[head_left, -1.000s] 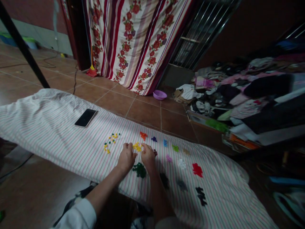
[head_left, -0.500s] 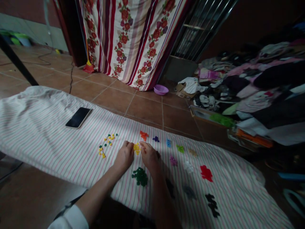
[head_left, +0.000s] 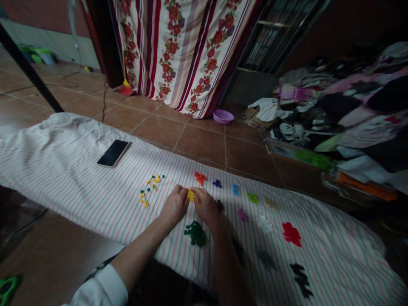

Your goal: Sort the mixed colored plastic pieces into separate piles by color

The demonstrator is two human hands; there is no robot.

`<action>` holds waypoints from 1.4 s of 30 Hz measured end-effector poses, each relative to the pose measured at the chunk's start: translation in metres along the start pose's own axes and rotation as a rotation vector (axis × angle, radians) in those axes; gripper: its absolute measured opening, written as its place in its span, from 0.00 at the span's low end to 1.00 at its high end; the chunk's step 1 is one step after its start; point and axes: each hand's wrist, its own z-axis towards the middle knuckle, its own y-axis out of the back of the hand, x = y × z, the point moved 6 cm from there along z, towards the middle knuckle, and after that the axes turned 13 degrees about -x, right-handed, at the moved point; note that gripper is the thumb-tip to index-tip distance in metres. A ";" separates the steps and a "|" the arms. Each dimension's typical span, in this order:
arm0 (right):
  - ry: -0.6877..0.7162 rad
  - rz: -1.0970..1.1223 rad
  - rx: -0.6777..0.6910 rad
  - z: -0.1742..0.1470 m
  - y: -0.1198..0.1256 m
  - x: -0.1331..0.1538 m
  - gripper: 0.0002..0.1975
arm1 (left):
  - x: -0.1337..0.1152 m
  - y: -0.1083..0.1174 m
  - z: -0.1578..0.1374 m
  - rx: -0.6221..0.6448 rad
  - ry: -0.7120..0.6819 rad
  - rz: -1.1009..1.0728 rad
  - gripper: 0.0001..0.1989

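Note:
My left hand and my right hand meet at a small pile of yellow beads, one on each side of it. The fingers of both are curled in and closed at the pile; whatever is between the fingertips is too small to make out. Just below the hands lies a larger pile of dark green beads. To the left, a loose scatter of yellow and green pieces rests on the striped cloth. Orange beads sit just beyond the yellow pile.
More piles spread rightward: dark blue, light blue, lime green, purple, white, red and black. A phone lies at the left. Beyond are a purple basin and heaped clothes.
The view has shifted, so everything sits a little further right in the picture. My hands have drawn closer together around the yellow beads, covering more of the pile.

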 end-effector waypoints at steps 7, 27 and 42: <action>-0.008 -0.058 -0.018 -0.003 -0.002 -0.009 0.23 | 0.001 0.005 0.000 0.032 0.018 -0.015 0.11; -0.084 0.094 0.109 -0.003 -0.002 -0.008 0.19 | 0.000 0.010 0.002 -0.029 -0.005 -0.017 0.10; -0.081 0.155 0.130 -0.004 -0.002 -0.005 0.18 | 0.009 0.022 0.003 -0.116 0.048 -0.165 0.17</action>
